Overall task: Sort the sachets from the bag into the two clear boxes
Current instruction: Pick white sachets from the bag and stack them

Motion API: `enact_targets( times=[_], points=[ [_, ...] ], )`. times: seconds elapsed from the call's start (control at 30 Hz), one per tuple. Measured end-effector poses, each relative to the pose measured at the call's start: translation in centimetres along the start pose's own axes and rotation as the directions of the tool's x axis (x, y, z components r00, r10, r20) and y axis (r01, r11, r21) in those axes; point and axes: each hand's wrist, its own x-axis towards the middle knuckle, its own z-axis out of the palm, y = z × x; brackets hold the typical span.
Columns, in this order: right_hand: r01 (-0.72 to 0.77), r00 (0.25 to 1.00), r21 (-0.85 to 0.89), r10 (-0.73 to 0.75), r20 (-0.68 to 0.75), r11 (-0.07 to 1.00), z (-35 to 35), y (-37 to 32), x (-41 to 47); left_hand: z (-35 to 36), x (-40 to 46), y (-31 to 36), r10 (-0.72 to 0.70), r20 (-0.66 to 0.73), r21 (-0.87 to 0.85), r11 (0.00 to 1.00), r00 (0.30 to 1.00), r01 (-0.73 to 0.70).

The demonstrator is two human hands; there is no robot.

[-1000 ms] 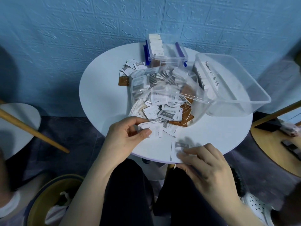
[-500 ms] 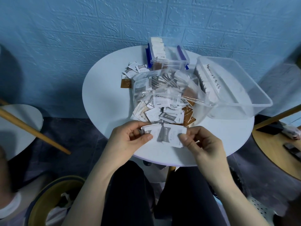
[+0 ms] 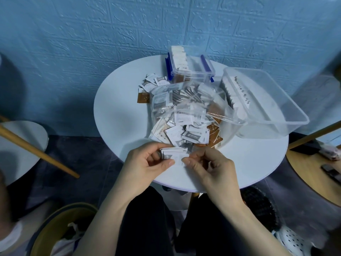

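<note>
Since half a second ago we have brought our right hand (image 3: 208, 170) in from the right, so the white sachet it carried now sits against the small stack of white sachets (image 3: 174, 153) held by our left hand (image 3: 147, 163), low in the middle of the frame over the near edge of the round white table (image 3: 118, 111). Our left thumb and fingers are pinched on the stack's left end; our right thumb and fingers are curled in on its right end, gripping it as well. Just above the hands the clear plastic bag (image 3: 191, 115) lies open, spilling white and brown sachets towards us. Behind it, at upper centre, stands the small clear box with blue clips (image 3: 190, 69), already holding a row of white sachets and some brown ones. The large clear box (image 3: 265, 102) sits at the right with a row along its left wall. More loose sachets (image 3: 149, 87) lie left of the bag. We judge these packets to be very light, thin, flexible and a little slick, so a stack can fan or slide; pinching flat across the faces near the edges should keep it square.
</note>
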Motion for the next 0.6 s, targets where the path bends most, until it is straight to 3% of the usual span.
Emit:
enact_targets(
  times=[0.13,0.3,0.4,0.6],
  points=[
    [0.161,0.975,-0.222,-0.190,-0.117,0.962,-1.5,0.1,1.9,0.5,0.0,0.0,0.003,-0.063,0.005,1.000,0.998,-0.003],
    [0.313,0.945,-0.518,-0.313,0.089,0.796,-1.6,0.9,3.5,0.6,0.1,0.3,0.007,-0.057,0.016,1.000,0.998,-0.006],
    [0.363,0.917,-0.570,-0.390,0.080,0.737,-1.9,1.9,2.9,0.5,0.1,0.2,0.013,-0.046,0.036,0.999,0.999,-0.012],
    [0.373,0.903,-0.549,-0.429,0.030,0.747,-2.9,2.7,1.8,0.7,0.2,0.1,0.023,-0.071,0.042,0.999,0.997,-0.020]
  ],
)
